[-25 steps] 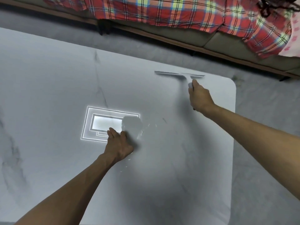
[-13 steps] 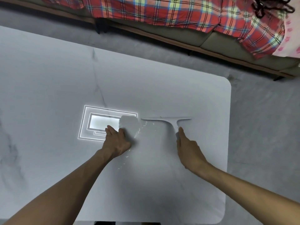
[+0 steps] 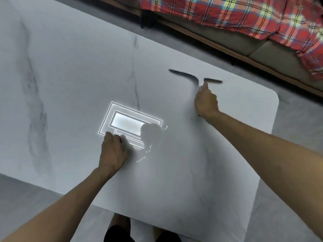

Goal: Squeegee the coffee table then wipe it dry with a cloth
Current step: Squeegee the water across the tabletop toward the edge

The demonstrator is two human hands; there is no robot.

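A pale, marble-veined worktop (image 3: pixel 70 75) fills most of the view, standing on a grey floor (image 3: pixel 297 154), with a sofa under a red plaid blanket (image 3: pixel 236 13) along its far side. The landmark here is the bright rectangular reflection of a ceiling light (image 3: pixel 129 122) on the wet-looking surface.

At the near edge of that reflection, the left hand (image 3: pixel 113 151) rests knuckles-up on the worktop, fingers curled; whether it holds anything beneath it I cannot tell. Just right of the reflection, thin glinting streaks of water (image 3: pixel 145 155) lie on the surface. Farther right and beyond the reflection, towards the sofa, the right hand (image 3: pixel 206 102) is clenched around the handle of the squeegee (image 3: pixel 195 77), whose blade lies crosswise on the worktop, blurred and apparently bowed. No cloth is visible.

My reading is that squeegeeing is in hand, with drying not yet begun. The risks from here: a blade that bends or tilts under uneven pressure would skip and leave lines of water; a stroke carried towards the worktop's right edge would push water onto the floor; and a pass that misses the streaks beside the reflection would leave them for the cloth. The braced left hand may also smear the wet surface under it.
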